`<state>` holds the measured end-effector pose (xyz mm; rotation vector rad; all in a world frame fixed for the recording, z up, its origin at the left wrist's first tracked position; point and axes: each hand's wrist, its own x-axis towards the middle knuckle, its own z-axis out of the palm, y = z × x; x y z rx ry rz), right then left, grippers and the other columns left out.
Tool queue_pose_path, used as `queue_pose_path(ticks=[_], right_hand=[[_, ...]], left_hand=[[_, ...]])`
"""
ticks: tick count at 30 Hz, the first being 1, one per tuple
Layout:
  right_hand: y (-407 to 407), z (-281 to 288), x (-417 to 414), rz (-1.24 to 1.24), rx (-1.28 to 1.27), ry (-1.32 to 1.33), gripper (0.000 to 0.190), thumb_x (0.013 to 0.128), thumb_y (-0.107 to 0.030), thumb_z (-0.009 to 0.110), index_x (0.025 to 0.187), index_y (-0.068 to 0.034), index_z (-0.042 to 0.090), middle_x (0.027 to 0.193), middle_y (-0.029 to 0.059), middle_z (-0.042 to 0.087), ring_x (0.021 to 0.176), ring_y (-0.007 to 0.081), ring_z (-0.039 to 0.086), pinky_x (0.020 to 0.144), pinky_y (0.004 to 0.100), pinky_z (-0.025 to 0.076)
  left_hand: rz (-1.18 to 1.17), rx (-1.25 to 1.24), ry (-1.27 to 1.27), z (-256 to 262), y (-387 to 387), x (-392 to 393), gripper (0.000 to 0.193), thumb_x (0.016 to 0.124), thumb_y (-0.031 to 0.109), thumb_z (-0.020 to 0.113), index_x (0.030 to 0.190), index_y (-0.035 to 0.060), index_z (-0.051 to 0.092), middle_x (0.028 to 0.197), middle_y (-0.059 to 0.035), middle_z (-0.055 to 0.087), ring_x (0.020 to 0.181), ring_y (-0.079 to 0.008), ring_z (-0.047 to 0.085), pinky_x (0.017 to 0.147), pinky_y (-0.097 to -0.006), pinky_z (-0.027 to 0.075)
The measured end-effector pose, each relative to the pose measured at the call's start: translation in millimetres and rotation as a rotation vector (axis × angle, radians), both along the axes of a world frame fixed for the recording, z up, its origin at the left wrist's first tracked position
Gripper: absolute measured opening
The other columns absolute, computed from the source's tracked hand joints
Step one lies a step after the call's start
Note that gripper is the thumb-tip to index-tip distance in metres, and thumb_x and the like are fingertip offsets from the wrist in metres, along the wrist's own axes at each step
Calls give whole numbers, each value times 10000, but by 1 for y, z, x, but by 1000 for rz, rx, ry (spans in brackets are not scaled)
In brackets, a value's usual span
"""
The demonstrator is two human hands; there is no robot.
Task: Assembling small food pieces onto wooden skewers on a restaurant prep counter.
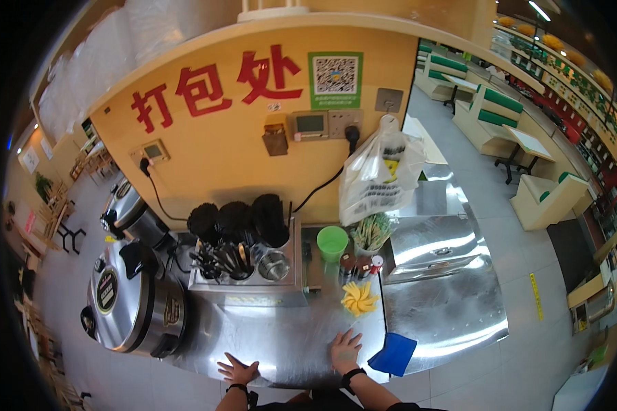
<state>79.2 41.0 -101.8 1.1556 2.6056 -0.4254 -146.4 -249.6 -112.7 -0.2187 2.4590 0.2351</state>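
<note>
My left hand (pixel 238 369) hovers over or rests on the front of the stainless steel counter (pixel 288 339), fingers spread and nothing in it. To its right, my right hand (pixel 345 351) lies with spread fingers on the metal top, also holding nothing. Just beyond that hand is a yellow flower-shaped bundle (pixel 360 299) of folded pieces. A folded blue cloth (pixel 394 354) lies to the right of my right hand, over a seam in the counter. Dark bands circle both wrists. Behind the yellow bundle stand small dark-topped jars (pixel 347 262) and a red-and-white container (pixel 376 263).
Large rice cookers (pixel 133 303) stand left. A metal utensil holder (pixel 247 285) carries black-handled cutlery and dark bowls. Behind are a green cup (pixel 332 243), a potted plant (pixel 371 234) and a hanging plastic bag (pixel 380 174). A yellow wall (pixel 211 144) with sockets closes the back.
</note>
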Motion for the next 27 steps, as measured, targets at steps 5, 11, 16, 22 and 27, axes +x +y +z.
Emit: queue_pose_path(ticks=[5, 11, 16, 22, 27], right_hand=[[-3, -29, -2, -23, 124, 3, 1258, 572, -266, 986, 1563, 56, 282, 1599, 418, 177, 1409, 719, 193, 1077, 740, 370], [-5, -21, -1, -73, 112, 147, 575, 963, -128, 543, 1506, 26, 433, 1576, 392, 293, 1381, 725, 261, 1034, 780, 364], [-11, -20, 4, -19, 120, 117, 615, 934, -144, 587, 1500, 40, 430, 1562, 403, 298, 1377, 720, 274, 1042, 775, 359], [-1, 13, 5, 27, 11, -34, 1020, 701, -233, 877, 1531, 43, 353, 1586, 415, 210, 1397, 711, 239, 1065, 746, 368], [0, 15, 2, 62, -43, -150, 1348, 564, -372, 985, 1602, -1, 209, 1623, 396, 116, 1445, 689, 148, 1131, 673, 365]], left_hand=[[22, 9, 28, -7, 2, -5, 1538, 588, 662, 890, 1635, 270, -167, 1641, -280, -291, 1530, -508, -201, 1216, -675, 36], [62, -62, 23, -1, 6, 1, 1493, 631, 644, 886, 1632, 291, -165, 1659, -252, -266, 1539, -501, -170, 1221, -665, 72], [51, -17, 12, -5, -6, 0, 1519, 609, 711, 857, 1624, 285, -190, 1647, -252, -295, 1529, -504, -205, 1216, -678, 50], [7, 79, 18, 1, -2, 2, 1585, 540, 737, 868, 1630, 267, -183, 1640, -279, -291, 1518, -528, -210, 1197, -704, 17], [8, 100, 0, -6, -12, 0, 1588, 545, 769, 846, 1625, 254, -198, 1638, -288, -289, 1506, -540, -234, 1181, -733, 24]])
